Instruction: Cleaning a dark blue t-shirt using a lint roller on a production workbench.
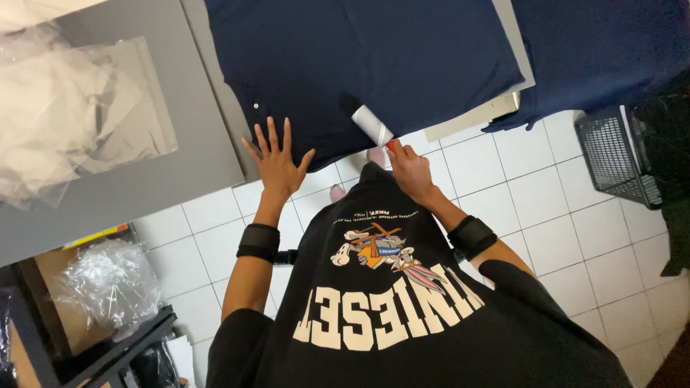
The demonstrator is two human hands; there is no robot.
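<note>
A large navy-blue cotton garment [374, 65] lies flat on the grey table [144, 179], filling the frame from eleven to one o'clock. The left hand [277, 162] presses its lower edge, fingers spread flat and gripping nothing. At three o'clock from it, the right hand [410, 169] is closed, apparently on the handle of a white cylindrical lint roller [372, 125], whose long axis runs toward ten o'clock across the hem.
</note>
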